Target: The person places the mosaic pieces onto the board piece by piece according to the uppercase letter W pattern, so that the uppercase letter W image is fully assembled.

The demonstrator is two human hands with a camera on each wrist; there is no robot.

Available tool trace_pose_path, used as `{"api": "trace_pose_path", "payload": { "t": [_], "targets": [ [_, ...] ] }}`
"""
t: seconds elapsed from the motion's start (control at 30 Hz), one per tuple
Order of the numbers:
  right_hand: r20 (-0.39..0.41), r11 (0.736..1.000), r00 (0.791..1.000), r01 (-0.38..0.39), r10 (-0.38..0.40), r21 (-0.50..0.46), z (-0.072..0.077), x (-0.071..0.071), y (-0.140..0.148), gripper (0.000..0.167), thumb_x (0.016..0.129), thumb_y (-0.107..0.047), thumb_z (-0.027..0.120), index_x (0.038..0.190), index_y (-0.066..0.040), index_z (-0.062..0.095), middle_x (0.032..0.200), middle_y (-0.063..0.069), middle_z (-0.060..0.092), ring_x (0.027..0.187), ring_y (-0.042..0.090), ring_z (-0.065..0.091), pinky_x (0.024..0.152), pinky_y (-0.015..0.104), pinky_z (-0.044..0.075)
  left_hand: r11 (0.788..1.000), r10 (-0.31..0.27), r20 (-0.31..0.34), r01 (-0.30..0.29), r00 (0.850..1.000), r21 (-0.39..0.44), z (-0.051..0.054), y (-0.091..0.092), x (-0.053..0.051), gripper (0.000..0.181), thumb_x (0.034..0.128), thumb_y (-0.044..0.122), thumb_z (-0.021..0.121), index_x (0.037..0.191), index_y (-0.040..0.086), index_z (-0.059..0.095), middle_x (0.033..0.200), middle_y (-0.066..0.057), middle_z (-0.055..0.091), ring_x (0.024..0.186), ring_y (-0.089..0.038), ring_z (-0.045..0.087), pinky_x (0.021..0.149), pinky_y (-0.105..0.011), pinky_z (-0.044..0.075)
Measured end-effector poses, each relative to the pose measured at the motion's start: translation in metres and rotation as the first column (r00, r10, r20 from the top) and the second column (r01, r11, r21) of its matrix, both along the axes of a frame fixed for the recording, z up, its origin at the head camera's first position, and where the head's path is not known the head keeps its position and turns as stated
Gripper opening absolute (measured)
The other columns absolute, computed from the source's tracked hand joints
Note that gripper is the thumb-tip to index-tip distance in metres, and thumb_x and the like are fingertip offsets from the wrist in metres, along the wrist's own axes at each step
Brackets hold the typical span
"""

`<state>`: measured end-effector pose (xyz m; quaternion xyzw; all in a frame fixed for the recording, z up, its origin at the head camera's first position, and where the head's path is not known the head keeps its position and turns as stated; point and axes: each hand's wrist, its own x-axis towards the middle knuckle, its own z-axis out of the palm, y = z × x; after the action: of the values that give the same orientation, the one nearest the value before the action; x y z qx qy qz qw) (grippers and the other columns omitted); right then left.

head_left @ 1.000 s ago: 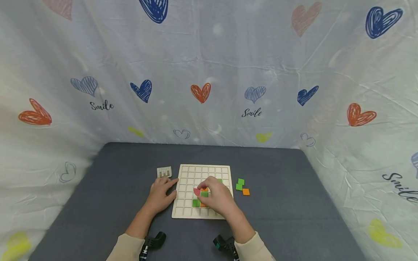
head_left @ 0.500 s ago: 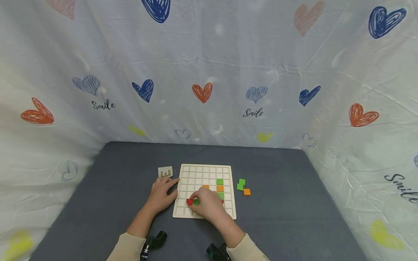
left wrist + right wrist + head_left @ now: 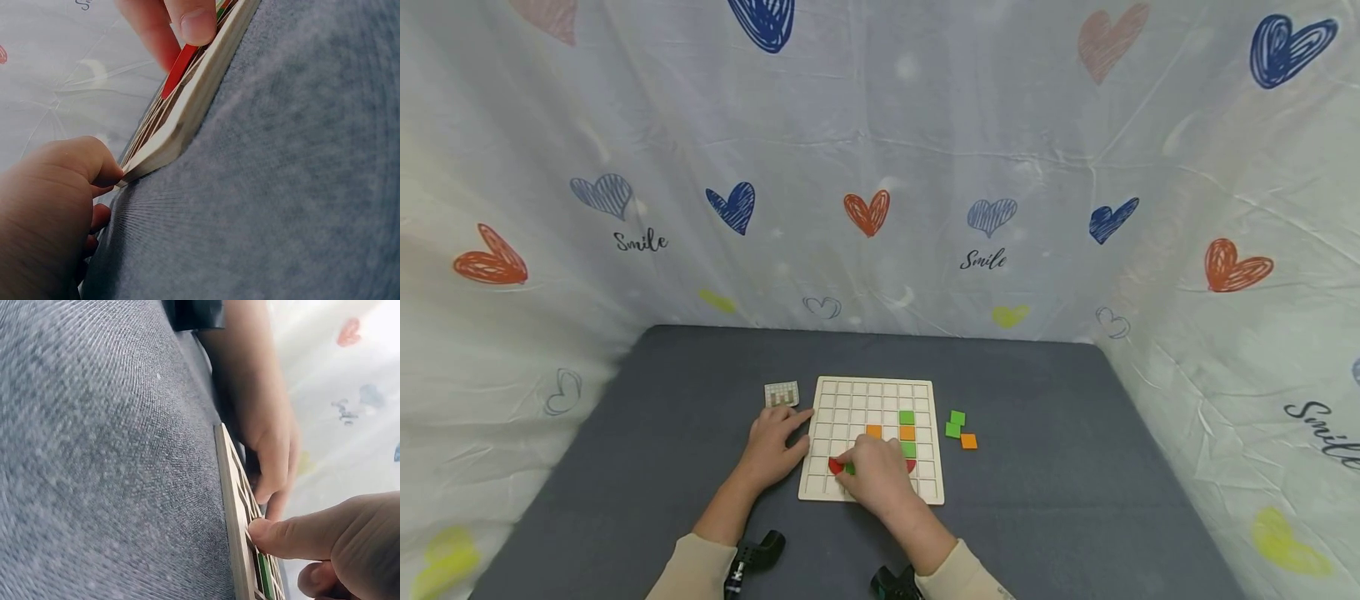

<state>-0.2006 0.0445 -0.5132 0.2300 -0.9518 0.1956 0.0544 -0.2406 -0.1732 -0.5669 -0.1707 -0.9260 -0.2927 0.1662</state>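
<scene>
A wooden grid board (image 3: 842, 400) lies on the grey table. My right hand (image 3: 883, 479) pinches a red rounded tile (image 3: 835, 467) between thumb and finger, low on the board's left side. In the left wrist view the red tile (image 3: 177, 74) stands tilted against the grid. A green tile (image 3: 849, 469) is right beside it, partly under my fingers. My left hand (image 3: 770, 442) rests at the board's left edge, its thumb and index finger touching the rim. Further right on the board are green and orange tiles (image 3: 907, 432) and another red tile (image 3: 912, 466), partly hidden by my right hand.
Off the board's right edge lie two loose green tiles (image 3: 955, 423) and an orange tile (image 3: 969, 442). A small patterned card (image 3: 782, 393) sits beyond my left hand. A white curtain with printed hearts (image 3: 867, 213) surrounds the table (image 3: 1037, 417).
My right hand has carried the red tile from the board's middle down and left to a cell beside the green tile. My left hand has stayed at the board's edge.
</scene>
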Motion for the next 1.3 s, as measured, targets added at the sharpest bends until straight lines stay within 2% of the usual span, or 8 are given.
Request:
{"api": "trace_pose_path", "payload": {
  "t": [0.3, 0.47, 0.6, 0.8, 0.9, 1.07, 1.23, 1.3],
  "targets": [
    [-0.100, 0.997, 0.995, 0.035, -0.028, 0.068, -0.001, 0.003, -0.004, 0.006, 0.085, -0.025, 0.084, 0.088, -0.022, 0.087, 0.073, -0.008, 0.061, 0.064, 0.009, 0.053, 0.060, 0.032, 0.032, 1.000, -0.001, 0.010, 0.001, 1.000, -0.010, -0.001, -0.001, 0.000, 0.042, 0.0927, 0.013, 0.070, 0.134, 0.007, 0.069, 0.102, -0.006, 0.058, 0.105, -0.033, 0.051, 0.091, -0.055, 0.038],
    [-0.093, 0.997, 0.996, 0.007, 0.001, 0.083, 0.003, 0.002, -0.001, 0.008, 0.086, -0.027, 0.082, 0.091, -0.022, 0.086, 0.073, -0.007, 0.060, 0.062, 0.009, 0.049, 0.060, 0.032, 0.032, 1.000, -0.004, 0.014, 0.004, 1.000, -0.001, 0.000, 0.000, -0.001, 0.042, 0.0929, 0.013, 0.069, 0.134, 0.007, 0.069, 0.103, -0.006, 0.059, 0.105, -0.033, 0.050, 0.091, -0.056, 0.038],
    [-0.067, 1.000, 0.998, -0.011, 0.013, 0.027, 0.010, -0.001, 0.005, 0.013, 0.087, -0.026, 0.081, 0.098, -0.021, 0.085, 0.080, -0.007, 0.067, 0.069, 0.009, 0.056, 0.061, 0.032, 0.037, 1.000, 0.000, 0.026, 0.001, 1.000, -0.004, 0.000, 0.000, -0.001, 0.042, 0.0932, 0.013, 0.070, 0.135, 0.008, 0.069, 0.104, -0.005, 0.058, 0.105, -0.032, 0.050, 0.091, -0.056, 0.037],
    [-0.024, 0.996, 0.999, 0.039, -0.041, -0.077, 0.019, -0.011, 0.024, 0.018, 0.087, -0.027, 0.081, 0.102, -0.019, 0.084, 0.085, -0.005, 0.069, 0.070, 0.008, 0.058, 0.068, 0.035, 0.044, 1.000, 0.006, 0.019, -0.006, 1.000, -0.006, 0.000, 0.001, -0.001, 0.041, 0.0930, 0.015, 0.070, 0.134, 0.008, 0.070, 0.104, -0.005, 0.058, 0.104, -0.031, 0.049, 0.090, -0.054, 0.037],
    [-0.001, 0.991, 0.997, 0.081, -0.081, -0.108, 0.021, -0.018, 0.036, 0.019, 0.088, -0.028, 0.080, 0.105, -0.019, 0.084, 0.084, -0.005, 0.068, 0.066, 0.008, 0.053, 0.068, 0.037, 0.043, 1.000, 0.006, 0.006, -0.006, 1.000, -0.003, 0.000, 0.001, 0.000, 0.041, 0.0926, 0.015, 0.069, 0.133, 0.007, 0.070, 0.103, -0.005, 0.058, 0.102, -0.030, 0.049, 0.088, -0.053, 0.037],
    [0.038, 0.972, 0.991, 0.137, -0.132, -0.193, 0.025, -0.026, 0.059, 0.019, 0.091, -0.022, 0.078, 0.108, -0.015, 0.083, 0.074, -0.005, 0.058, 0.058, 0.011, 0.042, 0.062, 0.035, 0.039, 1.000, 0.007, -0.003, -0.007, 1.000, -0.005, 0.001, 0.001, 0.000, 0.041, 0.0924, 0.015, 0.069, 0.133, 0.007, 0.071, 0.102, -0.004, 0.058, 0.100, -0.029, 0.048, 0.087, -0.053, 0.037],
    [0.055, 0.950, 0.978, 0.210, -0.203, -0.230, 0.028, -0.035, 0.082, 0.019, 0.093, -0.022, 0.076, 0.109, -0.014, 0.082, 0.073, -0.005, 0.053, 0.059, 0.012, 0.039, 0.055, 0.031, 0.034, 1.000, 0.013, -0.009, -0.013, 1.000, -0.008, 0.000, 0.001, 0.000, 0.041, 0.0926, 0.015, 0.069, 0.133, 0.007, 0.070, 0.102, -0.004, 0.057, 0.101, -0.029, 0.048, 0.088, -0.053, 0.037],
    [0.056, 0.942, 0.971, 0.237, -0.231, -0.238, 0.028, -0.039, 0.092, 0.019, 0.093, -0.020, 0.075, 0.110, -0.013, 0.082, 0.071, -0.003, 0.051, 0.060, 0.013, 0.039, 0.056, 0.032, 0.032, 1.000, 0.013, -0.011, -0.013, 1.000, -0.006, 0.000, 0.001, 0.000, 0.041, 0.0926, 0.015, 0.069, 0.132, 0.007, 0.071, 0.102, -0.004, 0.058, 0.100, -0.029, 0.048, 0.088, -0.053, 0.037]
  ]
}}
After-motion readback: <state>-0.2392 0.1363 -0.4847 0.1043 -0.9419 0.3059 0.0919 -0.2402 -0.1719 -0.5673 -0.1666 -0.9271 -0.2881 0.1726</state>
